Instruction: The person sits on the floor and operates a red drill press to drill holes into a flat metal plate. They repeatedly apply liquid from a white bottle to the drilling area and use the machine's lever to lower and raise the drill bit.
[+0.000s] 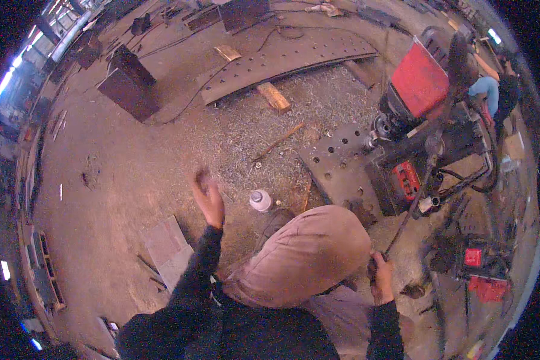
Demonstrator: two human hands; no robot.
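Observation:
My right hand [383,279] is closed around the end of a long dark lever [404,227]. This lever runs up to the hub of a red and black magnetic drill [422,78]. The drill stands on a thick steel plate [333,153] with round holes, its lower tool end over the plate. Held out over the floor, my left hand [209,203] is open and empty, its fingertips smeared by motion. A white plastic bottle [260,201] stands on the floor just right of it, close to my bent knee [324,246].
Metal shavings [246,129] cover the floor ahead. Beyond lies a long perforated plate [294,66] on wooden blocks [274,97]. Dark steel pieces [129,90] stand at the far left, a flat sheet [169,249] lies nearer. Another person [492,93] is at the far right.

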